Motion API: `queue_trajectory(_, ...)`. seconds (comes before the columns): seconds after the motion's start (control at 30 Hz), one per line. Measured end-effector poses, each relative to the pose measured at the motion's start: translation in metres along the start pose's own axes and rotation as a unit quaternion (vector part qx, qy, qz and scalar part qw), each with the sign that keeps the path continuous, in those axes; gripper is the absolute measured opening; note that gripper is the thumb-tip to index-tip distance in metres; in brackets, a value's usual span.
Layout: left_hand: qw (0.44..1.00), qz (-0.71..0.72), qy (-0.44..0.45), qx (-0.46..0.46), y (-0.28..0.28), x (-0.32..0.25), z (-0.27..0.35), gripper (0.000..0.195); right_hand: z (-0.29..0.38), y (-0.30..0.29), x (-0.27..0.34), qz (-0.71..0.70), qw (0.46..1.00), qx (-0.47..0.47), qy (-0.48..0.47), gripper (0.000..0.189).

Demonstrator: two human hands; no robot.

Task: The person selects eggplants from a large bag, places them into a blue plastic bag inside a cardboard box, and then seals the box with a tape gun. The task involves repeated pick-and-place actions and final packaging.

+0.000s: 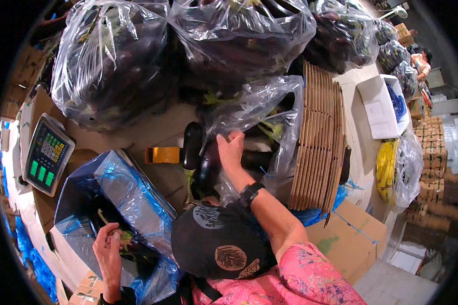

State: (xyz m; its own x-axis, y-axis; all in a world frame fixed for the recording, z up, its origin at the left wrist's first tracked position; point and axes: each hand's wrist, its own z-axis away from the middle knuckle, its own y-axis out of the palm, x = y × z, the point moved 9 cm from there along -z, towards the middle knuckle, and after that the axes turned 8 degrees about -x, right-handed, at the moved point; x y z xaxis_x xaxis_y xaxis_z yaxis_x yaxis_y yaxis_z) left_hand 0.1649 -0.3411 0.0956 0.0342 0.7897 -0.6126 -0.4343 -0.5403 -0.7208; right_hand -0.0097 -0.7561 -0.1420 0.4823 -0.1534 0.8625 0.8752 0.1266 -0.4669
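My left hand (108, 244) is at the green calyx of an eggplant (137, 246) inside a blue-tinted plastic liner bag (126, 187), fingers curled; whether it grips the calyx is unclear. My right hand (231, 148), with a black watch on the wrist, reaches to the edge of an open clear plastic bag (244, 97) of eggplants; its fingers are bent, and a hold on the film cannot be made out. Below it lie loose dark eggplants (210, 164). Another eggplant (192, 145) lies beside a roll of tan packing tape (166, 155).
Large clear bags of eggplants (114, 76) line the far side. Flattened cardboard boxes (316, 141) stand stacked at right, near a white foam box (374, 110). A digital scale display (49, 154) is at left. A patterned black cap (221, 244) fills the lower centre. Another person (421, 65) is far right.
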Motion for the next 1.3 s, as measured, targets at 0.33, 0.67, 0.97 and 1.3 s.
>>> queue_trajectory(0.33, 0.998, 0.054, 0.014, 0.016, 0.003, -0.002, 0.0, 0.022, -0.036, 0.02, 0.096, 0.061, 0.981, 0.091, -0.162, 0.029)
queue_trajectory(0.67, 0.998, 0.05, 0.021, 0.021, 0.003, -0.001, -0.005, 0.022, -0.001, 0.042, 0.03, 0.2, 0.939, 0.254, -0.117, 0.032)
queue_trajectory(0.97, 0.999, 0.03, 0.022, 0.018, 0.004, 0.0, -0.009, 0.023, 0.018, 0.079, 0.039, 0.087, 0.921, 0.299, -0.234, 0.04)
queue_trajectory(1.3, 1.0, 0.024, 0.012, 0.005, 0.005, 0.001, -0.008, 0.023, -0.056, 0.013, 0.006, 0.484, 0.803, 0.158, -0.308, 0.046)
